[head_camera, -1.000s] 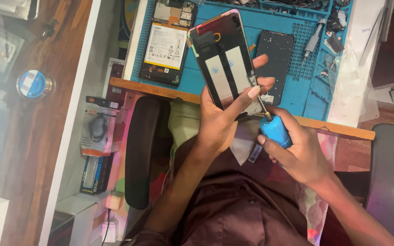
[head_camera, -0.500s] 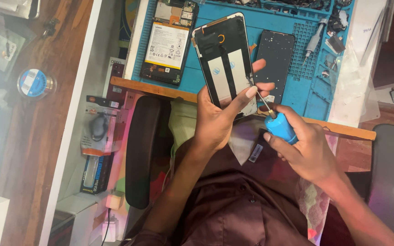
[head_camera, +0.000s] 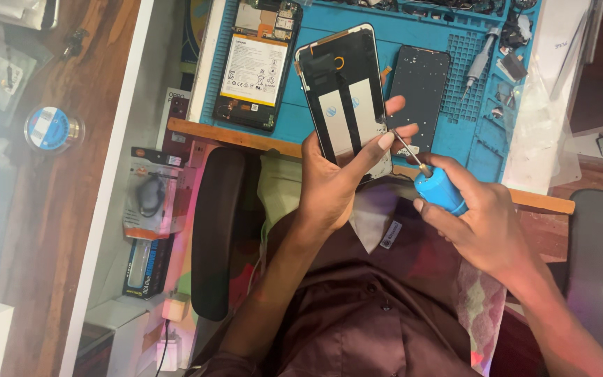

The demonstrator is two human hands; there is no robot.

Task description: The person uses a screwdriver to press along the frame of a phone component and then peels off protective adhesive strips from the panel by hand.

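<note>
Firmly clasped in the left hand (head_camera: 333,185), a phone screen panel (head_camera: 347,98) tilts up over the blue repair mat (head_camera: 455,139), steadied so the right hand's (head_camera: 486,227) blue-handled screwdriver (head_camera: 430,181) meets its lower edge; an opened phone (head_camera: 252,63) lies alongside.

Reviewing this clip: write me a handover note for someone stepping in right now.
Left hand: holds the phone panel upright over the blue mat, inner side showing.
Right hand: grips the blue-handled screwdriver, tip at the panel's lower right edge.
On the mat: opened phone body with battery, dark back cover, a second driver.
Done: phone already apart.
Left: work at the panel edge is unfinished; nothing reassembled.
</note>
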